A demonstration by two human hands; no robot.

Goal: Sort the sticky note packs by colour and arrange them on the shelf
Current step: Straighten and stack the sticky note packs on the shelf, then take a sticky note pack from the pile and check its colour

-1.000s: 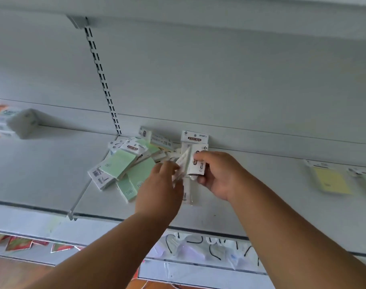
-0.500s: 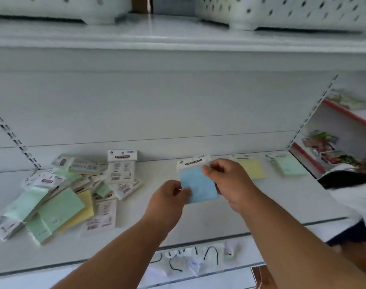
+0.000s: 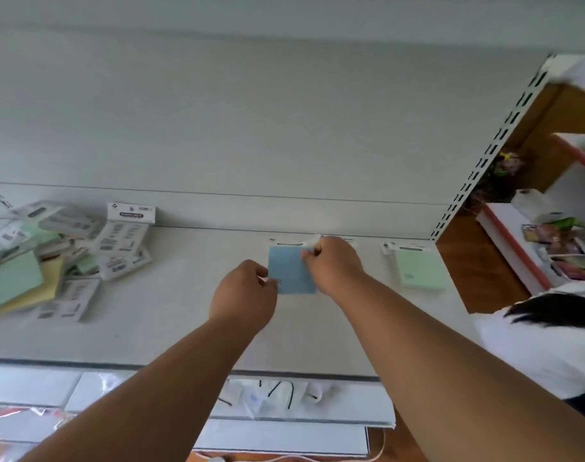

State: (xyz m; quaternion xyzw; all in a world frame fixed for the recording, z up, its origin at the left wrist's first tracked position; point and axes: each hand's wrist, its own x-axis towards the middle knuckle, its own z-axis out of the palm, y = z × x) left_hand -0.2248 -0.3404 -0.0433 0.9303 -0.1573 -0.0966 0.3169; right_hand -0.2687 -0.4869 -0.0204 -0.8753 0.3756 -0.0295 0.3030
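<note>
While our two hands meet over the middle of the white shelf [image 3: 184, 328], we hold one blue sticky note pack [image 3: 289, 270] between them; our left hand [image 3: 242, 295] pinches its lower left edge with curled fingers, and our right hand [image 3: 332, 265] grips its upper right corner by the white header card, fingers closed around it; the pack sits low against the shelf surface near the back wall, though we cannot tell whether it touches; just to the right lies a green pack [image 3: 419, 270], flat and apart from our fingers; far to the left sits the unsorted pile [image 3: 51, 261] of green, yellow and face-down packs; one pack [image 3: 131, 213] leans upright against the back wall, its header bearing a dark red label too blurred to read; barcodes show on the backs of several others, illegible.
</note>
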